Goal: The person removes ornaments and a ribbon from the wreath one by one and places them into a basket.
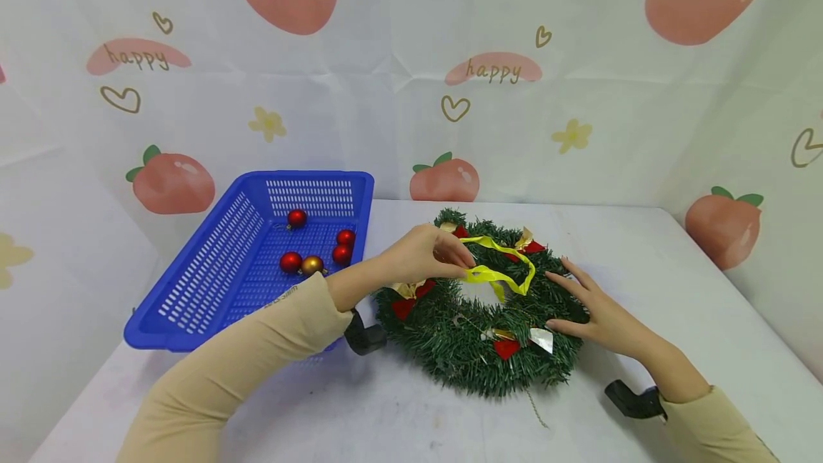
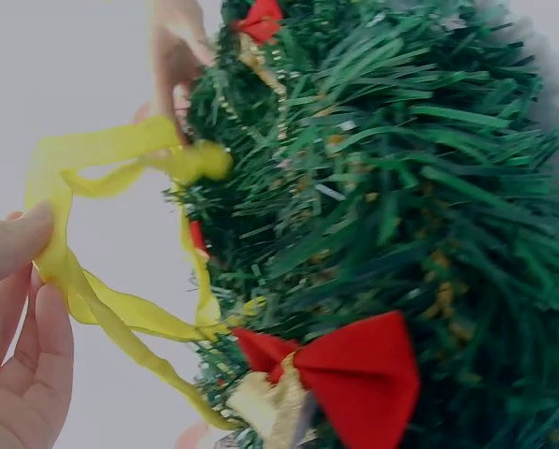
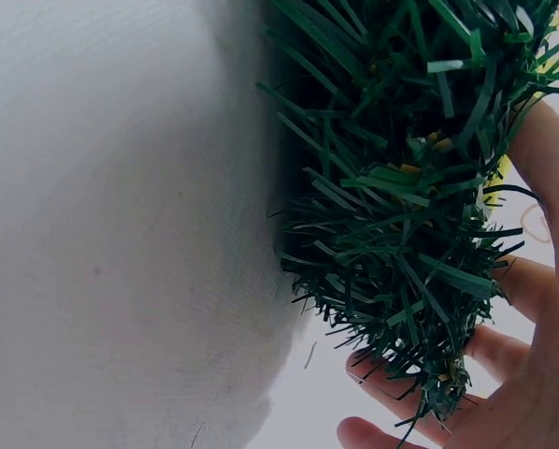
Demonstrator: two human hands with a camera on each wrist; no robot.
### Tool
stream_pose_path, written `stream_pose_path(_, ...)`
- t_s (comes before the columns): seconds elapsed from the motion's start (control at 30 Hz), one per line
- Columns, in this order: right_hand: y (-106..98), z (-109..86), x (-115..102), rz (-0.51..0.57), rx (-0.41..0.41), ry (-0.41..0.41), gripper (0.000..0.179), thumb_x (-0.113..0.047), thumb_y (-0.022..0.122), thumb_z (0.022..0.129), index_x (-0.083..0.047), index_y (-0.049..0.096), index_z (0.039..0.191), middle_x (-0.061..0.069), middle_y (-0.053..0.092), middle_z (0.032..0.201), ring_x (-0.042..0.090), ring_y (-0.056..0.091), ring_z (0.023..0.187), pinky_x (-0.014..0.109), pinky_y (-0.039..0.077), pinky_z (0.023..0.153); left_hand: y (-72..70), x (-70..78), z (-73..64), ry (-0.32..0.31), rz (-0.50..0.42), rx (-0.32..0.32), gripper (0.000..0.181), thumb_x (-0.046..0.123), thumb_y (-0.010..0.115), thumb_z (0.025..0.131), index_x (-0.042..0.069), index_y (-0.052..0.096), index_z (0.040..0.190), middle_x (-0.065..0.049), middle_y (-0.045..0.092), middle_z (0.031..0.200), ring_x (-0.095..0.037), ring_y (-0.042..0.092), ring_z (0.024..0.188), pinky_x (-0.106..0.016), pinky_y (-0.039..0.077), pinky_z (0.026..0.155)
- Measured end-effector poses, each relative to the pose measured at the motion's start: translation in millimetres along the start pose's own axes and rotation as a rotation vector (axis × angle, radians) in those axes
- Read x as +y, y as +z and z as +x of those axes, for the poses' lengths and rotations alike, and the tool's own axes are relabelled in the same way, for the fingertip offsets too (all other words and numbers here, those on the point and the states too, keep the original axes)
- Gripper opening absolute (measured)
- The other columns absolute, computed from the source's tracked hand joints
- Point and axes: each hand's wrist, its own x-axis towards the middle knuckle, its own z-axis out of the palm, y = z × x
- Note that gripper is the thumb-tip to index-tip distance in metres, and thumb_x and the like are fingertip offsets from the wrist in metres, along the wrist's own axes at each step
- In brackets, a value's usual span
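Observation:
A green tinsel wreath (image 1: 444,349) with red bows and gold trim lies on the white table. My left hand (image 1: 427,256) is over its upper left part and pinches a yellow ribbon (image 1: 486,275) between thumb and fingers. In the left wrist view the ribbon (image 2: 121,307) hangs in loose loops, its lower strands reaching the wreath near a red bow (image 2: 364,379). On the wreath's right side my right hand (image 1: 591,313) rests with spread fingers. The right wrist view has those fingers (image 3: 513,355) lying along the edge of the green tinsel (image 3: 401,224).
To the left stands a blue plastic basket (image 1: 193,338) holding several red baubles (image 1: 291,262) and a gold bauble (image 1: 312,265). Behind the table hangs a white cloth (image 1: 386,127) printed with peaches. A thin strand (image 1: 536,409) trails from the wreath's front edge.

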Motion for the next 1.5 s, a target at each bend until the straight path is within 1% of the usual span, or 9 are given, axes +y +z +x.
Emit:
stream_pose_path(0.13, -0.1, 0.2, -0.3, 0.003, 0.000, 0.002, 0.076, -0.031, 0.070, 0.082, -0.009, 0.032, 0.144, 0.024, 0.011, 0.153, 0.055, 0.024, 0.131, 0.072, 0.033, 0.089, -6.5, 3.2, 0.3, 0.009, -0.005, 0.031, 0.019, 0.009, 0.069, 0.083, 0.003, 0.070, 0.101, -0.012, 0.072, 0.097, -0.014, 0.069, 0.087, -0.018, 0.054, 0.078)
stream_pose_path(0.3, -0.4, 0.2, -0.4, 0.005, -0.004, 0.003, 0.076, -0.031, 0.070, 0.082, -0.009, 0.032, 0.144, 0.025, 0.011, 0.153, 0.055, 0.024, 0.131, 0.072, 0.034, 0.089, -16.4, 10.3, -1.0, -0.003, -0.052, 0.082, 0.018, 0.009, 0.068, 0.084, 0.003, 0.070, 0.101, -0.012, 0.072, 0.098, -0.015, 0.069, 0.088, -0.021, 0.054, 0.079)
stream_pose_path(0.47, -0.6, 0.1, 0.0, 0.004, -0.004, 0.002, 0.077, -0.030, 0.070, 0.082, -0.009, 0.032, 0.145, 0.026, 0.012, 0.153, 0.055, 0.025, 0.131, 0.072, 0.034, 0.089, -25.0, 18.0, -2.8, 0.017, -0.075, 0.118, 0.019, 0.009, 0.068, 0.084, 0.002, 0.070, 0.102, -0.013, 0.072, 0.098, -0.016, 0.069, 0.089, -0.023, 0.055, 0.081)
stream_pose_path(0.6, -0.4, 0.2, 0.1, 0.004, -0.002, 0.001, 0.076, -0.030, 0.071, 0.082, -0.009, 0.032, 0.144, 0.026, 0.012, 0.152, 0.055, 0.025, 0.131, 0.072, 0.034, 0.089, -28.6, 19.1, -2.5, 0.023, -0.094, 0.130, 0.020, 0.008, 0.067, 0.084, 0.002, 0.070, 0.103, -0.014, 0.072, 0.100, -0.016, 0.069, 0.089, -0.024, 0.055, 0.081)
stream_pose_path(0.7, -0.4, 0.3, 0.0, 0.005, -0.002, 0.000, 0.076, -0.030, 0.071, 0.082, -0.008, 0.032, 0.144, 0.026, 0.012, 0.152, 0.056, 0.025, 0.131, 0.072, 0.033, 0.089, -31.0, 20.9, -3.2, 0.007, -0.105, 0.136, 0.021, 0.009, 0.067, 0.085, 0.002, 0.069, 0.104, -0.013, 0.071, 0.103, -0.017, 0.068, 0.090, -0.024, 0.055, 0.082)
stream_pose_path(1.0, -0.5, 0.9, 0.8, -0.001, -0.003, -0.001, 0.077, -0.031, 0.071, 0.082, -0.009, 0.032, 0.144, 0.026, 0.013, 0.152, 0.055, 0.025, 0.130, 0.072, 0.034, 0.088, -37.5, 26.5, -6.5, 0.017, -0.099, 0.154, 0.021, 0.009, 0.066, 0.085, 0.002, 0.068, 0.105, -0.013, 0.070, 0.105, -0.018, 0.068, 0.091, -0.025, 0.054, 0.085)
stream_pose_path(1.27, 0.0, 0.9, 1.5, -0.002, -0.004, 0.002, 0.077, -0.031, 0.071, 0.082, -0.009, 0.032, 0.144, 0.026, 0.013, 0.152, 0.055, 0.025, 0.130, 0.072, 0.034, 0.088, -43.3, 29.2, -9.4, -0.011, -0.098, 0.164, 0.022, 0.010, 0.066, 0.086, 0.004, 0.069, 0.106, -0.012, 0.070, 0.106, -0.018, 0.067, 0.094, -0.026, 0.054, 0.086)
stream_pose_path(1.4, 0.1, 0.5, 1.2, -0.002, -0.002, 0.000, 0.077, -0.030, 0.071, 0.082, -0.009, 0.032, 0.144, 0.026, 0.012, 0.152, 0.055, 0.025, 0.130, 0.072, 0.034, 0.088, -46.8, 29.9, -10.9, -0.034, -0.092, 0.183, 0.021, 0.013, 0.067, 0.085, 0.007, 0.069, 0.105, -0.009, 0.070, 0.105, -0.016, 0.066, 0.093, -0.026, 0.053, 0.086)
stream_pose_path(1.5, 0.1, 0.5, 0.7, 0.000, 0.000, -0.002, 0.076, -0.030, 0.071, 0.082, -0.009, 0.032, 0.144, 0.025, 0.012, 0.153, 0.055, 0.025, 0.130, 0.072, 0.034, 0.089, -49.8, 30.8, -12.7, -0.027, -0.093, 0.203, 0.021, 0.013, 0.067, 0.086, 0.007, 0.069, 0.105, -0.008, 0.070, 0.106, -0.016, 0.065, 0.093, -0.027, 0.053, 0.086)
